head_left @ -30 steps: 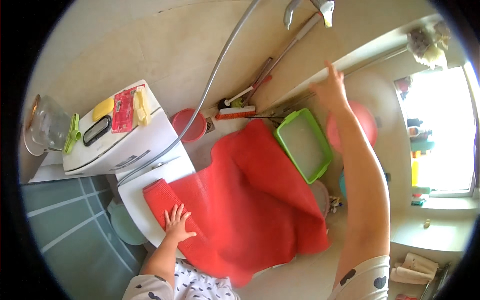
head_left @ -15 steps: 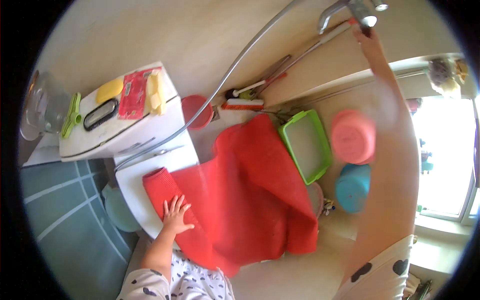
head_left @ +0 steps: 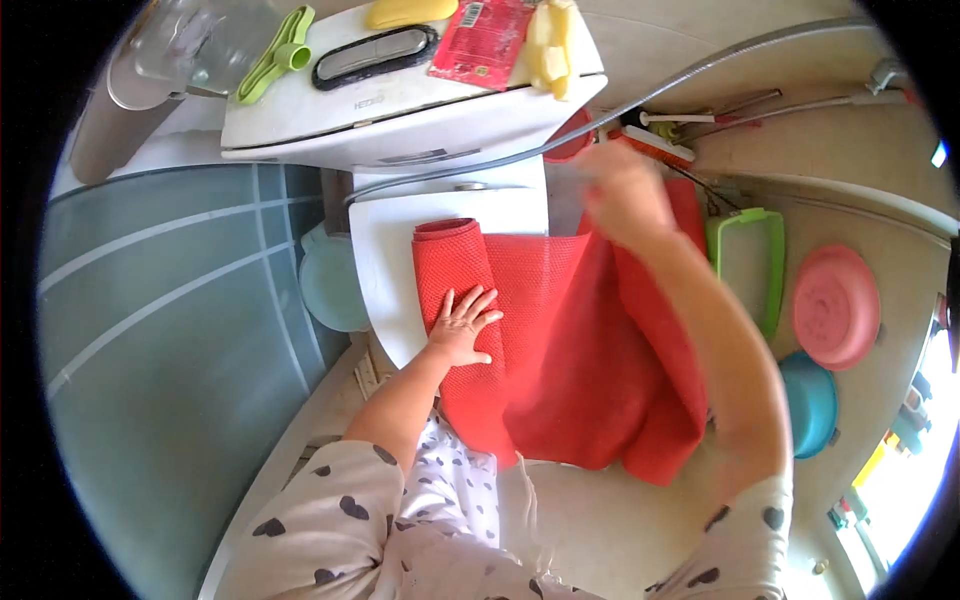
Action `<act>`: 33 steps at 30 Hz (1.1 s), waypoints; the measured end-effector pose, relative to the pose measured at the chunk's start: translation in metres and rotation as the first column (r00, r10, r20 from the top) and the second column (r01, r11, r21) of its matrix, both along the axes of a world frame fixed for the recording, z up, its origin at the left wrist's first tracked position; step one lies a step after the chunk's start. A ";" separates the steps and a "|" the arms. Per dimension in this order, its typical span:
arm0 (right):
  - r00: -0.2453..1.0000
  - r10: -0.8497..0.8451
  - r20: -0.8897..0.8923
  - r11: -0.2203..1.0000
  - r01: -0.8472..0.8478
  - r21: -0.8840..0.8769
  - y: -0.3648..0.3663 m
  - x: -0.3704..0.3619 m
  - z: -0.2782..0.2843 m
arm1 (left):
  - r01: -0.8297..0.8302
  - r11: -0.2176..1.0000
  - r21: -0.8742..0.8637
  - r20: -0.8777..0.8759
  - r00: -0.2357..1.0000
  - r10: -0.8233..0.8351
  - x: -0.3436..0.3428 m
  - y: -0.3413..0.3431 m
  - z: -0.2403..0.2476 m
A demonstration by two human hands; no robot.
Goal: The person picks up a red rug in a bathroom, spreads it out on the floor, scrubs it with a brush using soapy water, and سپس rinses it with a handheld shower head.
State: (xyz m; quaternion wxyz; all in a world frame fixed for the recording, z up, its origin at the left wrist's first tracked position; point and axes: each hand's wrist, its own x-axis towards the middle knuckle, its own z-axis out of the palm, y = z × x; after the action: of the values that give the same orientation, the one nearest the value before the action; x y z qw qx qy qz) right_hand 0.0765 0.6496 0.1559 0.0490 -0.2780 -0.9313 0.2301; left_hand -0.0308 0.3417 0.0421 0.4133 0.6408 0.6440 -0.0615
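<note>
A large red mesh mat (head_left: 570,340) has its left end rolled up on the white toilet lid (head_left: 390,285); the remainder drapes to the right in folds. My left hand (head_left: 463,325) lies flat on the rolled end, fingers spread. My right hand (head_left: 628,195) is raised above the mat's far edge, near the grey hose (head_left: 680,85). Motion blurs its fingers, so I cannot make out whether it holds anything.
On the white cistern (head_left: 400,130) are a green-handled tool (head_left: 278,57), a dark-rimmed oval piece (head_left: 375,57), a red packet (head_left: 482,42) and yellow items. At right stand a green-rimmed tub (head_left: 775,270), a pink basin (head_left: 837,305) and a blue basin (head_left: 808,400). An orange brush (head_left: 655,145) lies behind the mat.
My right hand has come down from the tap at the upper right to above the mat. The left hand stays on the roll. The view has shifted, and the tap's spout is out of sight.
</note>
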 end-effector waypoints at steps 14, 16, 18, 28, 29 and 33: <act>0.802 0.187 0.567 0.973 -0.231 0.006 0.028 -0.013 -0.137 | 0.043 0.997 -0.068 0.061 0.997 -0.039 0.006 0.009 -0.006; 0.872 0.256 0.418 0.945 -0.316 0.079 0.023 0.039 -0.112 | 0.063 0.997 -0.047 0.043 0.997 -0.061 0.009 0.008 -0.007; 0.769 0.213 0.602 0.973 -0.225 -0.056 0.009 0.069 -0.054 | 0.064 0.996 -0.067 0.038 0.997 -0.061 0.005 0.003 -0.008; 0.439 0.115 0.891 0.919 -0.387 0.071 -0.026 0.359 0.160 | 0.076 0.994 0.085 0.023 0.997 -0.078 0.015 -0.001 -0.023; 0.235 0.124 0.964 0.937 -0.347 -0.036 -0.027 0.375 0.178 | 0.074 0.981 0.178 0.011 0.997 -0.077 0.013 -0.001 -0.025; 0.440 0.113 0.891 0.935 -0.351 0.055 -0.071 0.401 0.210 | 0.113 0.979 0.168 -0.077 0.992 -0.102 0.006 0.000 -0.017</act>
State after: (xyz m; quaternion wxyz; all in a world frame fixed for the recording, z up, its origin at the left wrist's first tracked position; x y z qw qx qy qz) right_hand 0.4778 0.5783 0.3659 -0.4342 -0.2170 -0.8728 -0.0505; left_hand -0.0248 0.3417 0.0246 0.3304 0.7055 0.6250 -0.0500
